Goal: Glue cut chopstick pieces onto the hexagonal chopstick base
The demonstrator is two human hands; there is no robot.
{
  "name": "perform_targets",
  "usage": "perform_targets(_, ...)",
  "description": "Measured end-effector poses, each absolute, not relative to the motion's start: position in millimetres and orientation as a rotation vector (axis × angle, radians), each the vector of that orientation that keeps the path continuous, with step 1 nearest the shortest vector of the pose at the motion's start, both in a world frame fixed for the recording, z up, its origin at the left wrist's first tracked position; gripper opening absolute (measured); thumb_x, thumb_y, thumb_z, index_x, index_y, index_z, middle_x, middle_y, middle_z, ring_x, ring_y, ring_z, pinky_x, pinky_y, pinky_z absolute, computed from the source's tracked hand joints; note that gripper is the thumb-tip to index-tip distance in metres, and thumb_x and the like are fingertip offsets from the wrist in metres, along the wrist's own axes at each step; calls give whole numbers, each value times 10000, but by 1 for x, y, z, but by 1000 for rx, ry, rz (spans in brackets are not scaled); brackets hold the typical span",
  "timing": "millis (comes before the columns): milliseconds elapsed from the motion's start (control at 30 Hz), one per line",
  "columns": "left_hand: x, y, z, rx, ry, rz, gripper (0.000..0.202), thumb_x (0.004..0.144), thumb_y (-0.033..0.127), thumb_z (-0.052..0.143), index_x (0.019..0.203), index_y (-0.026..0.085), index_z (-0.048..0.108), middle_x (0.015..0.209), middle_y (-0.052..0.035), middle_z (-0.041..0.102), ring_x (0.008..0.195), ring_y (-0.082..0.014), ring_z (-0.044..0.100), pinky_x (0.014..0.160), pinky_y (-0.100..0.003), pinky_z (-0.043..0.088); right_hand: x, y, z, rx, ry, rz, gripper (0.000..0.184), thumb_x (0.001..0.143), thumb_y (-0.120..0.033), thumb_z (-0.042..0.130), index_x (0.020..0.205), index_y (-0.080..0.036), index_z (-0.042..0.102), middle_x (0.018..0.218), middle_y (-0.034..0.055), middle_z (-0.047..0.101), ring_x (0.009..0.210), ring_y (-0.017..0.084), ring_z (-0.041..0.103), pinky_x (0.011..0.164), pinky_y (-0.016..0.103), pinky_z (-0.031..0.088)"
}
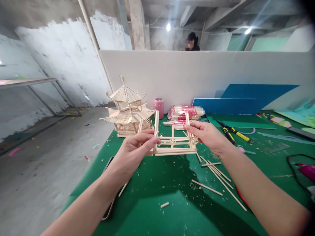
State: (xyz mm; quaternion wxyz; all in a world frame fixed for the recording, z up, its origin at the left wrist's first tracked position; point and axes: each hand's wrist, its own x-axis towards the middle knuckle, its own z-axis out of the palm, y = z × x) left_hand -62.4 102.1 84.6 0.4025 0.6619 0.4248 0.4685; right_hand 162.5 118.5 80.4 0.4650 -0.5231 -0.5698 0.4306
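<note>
Both my hands hold a small open frame of wooden sticks [173,144] up above the green table [157,203]. My left hand [137,147] is closed on the frame's left side, fingers pinched around its sticks. My right hand [206,136] is closed on the right side, near an upright post. Behind the frame a finished two-tier stick pagoda [126,109] stands on the table's far left corner. Loose wooden sticks [216,173] lie on the table under my right forearm.
A pink cup [159,107] and packs of chopsticks [185,113] sit by the white partition [197,75]. Yellow-handled pliers [235,132], blue boards [236,103], a phone [109,183] at the left edge and a black cable [292,167] are around. A person stands behind the partition.
</note>
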Motion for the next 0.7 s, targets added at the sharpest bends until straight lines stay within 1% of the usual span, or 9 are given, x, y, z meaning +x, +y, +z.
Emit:
perform_targets(33, -61, 102, 85, 1665, 1061, 1181, 192, 730, 371, 601, 668, 221, 703, 930, -57, 659, 1037, -242, 514, 720, -313, 465, 163, 119, 80, -1283, -1390, 1060, 235, 723, -370, 619, 836, -170, 664, 692, 0, 613, 487, 59, 428, 434, 197, 325)
perform_targets(100, -57, 101, 84, 1620, 1056, 1157, 203, 735, 378, 593, 680, 212, 695, 896, -54, 654, 972, -233, 542, 690, -304, 462, 162, 119, 80, -1277, -1370, 1070, 235, 719, -373, 620, 828, -168, 662, 701, 2, 614, 488, 58, 425, 431, 196, 320)
perform_targets(200, -54, 100, 84, 1542, 1088, 1114, 218, 733, 391, 594, 692, 193, 679, 783, -39, 642, 849, -209, 570, 607, -267, 442, 160, 118, 78, -1260, -1342, 1090, 224, 709, -365, 629, 807, -166, 656, 731, 7, 622, 523, 67, 452, 465, 202, 348)
perform_targets(267, -54, 98, 83, 1503, 1104, 1114, 225, 727, 393, 603, 675, 184, 666, 721, -28, 627, 813, -198, 570, 569, -241, 420, 159, 118, 78, -1243, -1331, 1105, 218, 702, -362, 636, 798, -166, 653, 739, 8, 625, 560, 80, 479, 507, 212, 376)
perform_targets(367, -55, 97, 84, 1469, 1114, 1130, 238, 730, 397, 603, 656, 176, 655, 766, -27, 636, 812, -185, 564, 548, -215, 399, 157, 119, 78, -1212, -1325, 1138, 219, 702, -368, 636, 799, -172, 649, 733, 5, 620, 606, 96, 504, 570, 228, 403)
perform_targets(467, -59, 99, 85, 1473, 1138, 1116, 238, 738, 398, 596, 676, 176, 658, 812, -29, 648, 781, -172, 560, 553, -215, 404, 157, 121, 80, -1192, -1327, 1176, 218, 704, -357, 641, 828, -178, 651, 746, 1, 617, 637, 95, 509, 613, 229, 407)
perform_targets(567, -64, 104, 87, 1485, 1159, 1053, 242, 749, 408, 578, 705, 184, 661, 853, -35, 652, 734, -169, 564, 530, -226, 414, 157, 123, 84, -1203, -1331, 1224, 212, 717, -338, 634, 849, -174, 659, 723, 0, 603, 616, 87, 493, 590, 223, 394)
perform_targets(700, -66, 109, 91, 1484, 1168, 1041, 250, 746, 423, 573, 703, 196, 670, 879, -47, 663, 787, -191, 576, 504, -214, 415, 157, 126, 90, -1245, -1308, 1238, 188, 726, -320, 627, 824, -163, 661, 684, -7, 568, 576, 72, 459, 542, 207, 369)
